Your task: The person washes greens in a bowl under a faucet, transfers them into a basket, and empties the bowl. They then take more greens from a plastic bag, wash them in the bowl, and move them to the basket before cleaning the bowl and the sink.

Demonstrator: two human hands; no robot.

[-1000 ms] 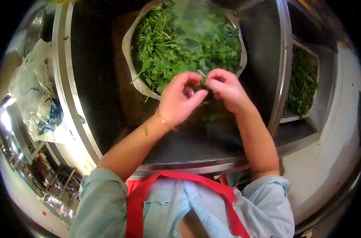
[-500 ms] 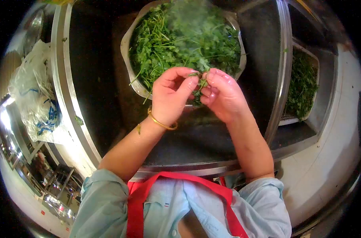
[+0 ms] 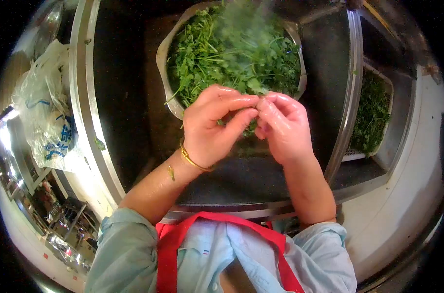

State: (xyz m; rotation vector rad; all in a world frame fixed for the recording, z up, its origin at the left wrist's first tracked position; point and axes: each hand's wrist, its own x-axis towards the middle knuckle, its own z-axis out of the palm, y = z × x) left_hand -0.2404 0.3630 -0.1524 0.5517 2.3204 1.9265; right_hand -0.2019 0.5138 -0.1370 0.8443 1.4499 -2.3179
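Note:
A wide, pale basin [image 3: 162,61] is heaped with fresh green cilantro [image 3: 217,53], its leaves and thin stems tangled together. Over the basin's near rim, my left hand [image 3: 214,119] pinches with thumb and forefinger, and a gold bangle circles its wrist. The fingertips meet those of my right hand [image 3: 285,124], which is also closed in a pinch. Between them they hold a cilantro sprig, mostly hidden by the fingers; some green shows just below. Both hands look wet. A small leaf fragment [image 3: 170,172] sticks to my left forearm.
The basin stands in a dark sink with a metal rim [image 3: 80,88]. On the right, a white basket [image 3: 391,93] holds more greens. A clear plastic bag [image 3: 46,112] with blue print lies on the left. Steam or haze drifts above the cilantro.
The sprig that showed between my fingertips is now mostly covered. Both hands have shifted slightly toward me, and the view has moved a little, so the basin appears farther right.

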